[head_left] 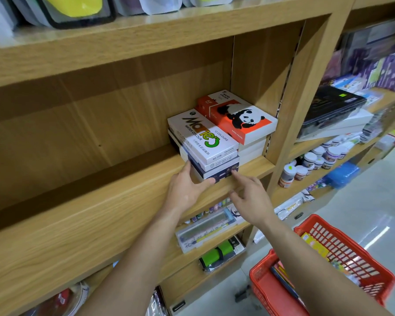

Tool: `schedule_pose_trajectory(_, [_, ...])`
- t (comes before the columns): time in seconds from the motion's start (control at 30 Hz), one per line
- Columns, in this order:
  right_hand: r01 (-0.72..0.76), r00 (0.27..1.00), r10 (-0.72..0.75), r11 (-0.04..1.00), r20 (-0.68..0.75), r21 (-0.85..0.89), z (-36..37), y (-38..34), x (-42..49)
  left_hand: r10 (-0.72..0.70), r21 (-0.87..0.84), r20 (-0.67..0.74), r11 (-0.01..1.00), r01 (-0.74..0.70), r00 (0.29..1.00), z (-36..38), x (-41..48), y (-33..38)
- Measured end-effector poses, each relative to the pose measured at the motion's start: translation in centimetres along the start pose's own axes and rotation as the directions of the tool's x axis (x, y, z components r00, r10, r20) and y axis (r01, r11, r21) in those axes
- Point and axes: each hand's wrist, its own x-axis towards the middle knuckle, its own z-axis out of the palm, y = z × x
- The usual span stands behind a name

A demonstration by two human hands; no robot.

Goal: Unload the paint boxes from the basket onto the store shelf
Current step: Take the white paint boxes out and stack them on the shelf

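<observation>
Two stacks of paint boxes stand at the right end of the wooden shelf [82,201]. The front stack is topped by a white Marie's water colour box [203,135], with a dark blue box [217,171] at the bottom. Behind it a red and white panda box [240,115] tops the other stack. My left hand [187,188] rests against the front left corner of the dark blue box, fingers spread. My right hand [251,195] touches that box's front right edge with its fingertips. The red basket [374,265] sits at the lower right, holding several colourful packs.
Most of the shelf to the left of the stacks is bare wood. A vertical divider [306,87] stands just right of the stacks. Paint jars [315,159] and dark tins fill the neighbouring bay. Pen sets lie on the shelf below.
</observation>
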Motion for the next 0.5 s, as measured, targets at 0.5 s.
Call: schedule_pose_trajectory(0.5, [0.119,0.976,-0.133,0.989,-0.171,-0.093,-4.9,-2.9,4.7,0.072,0.15,-0.01,0.986,-0.07,0.997,-0.6,1.1,2.3])
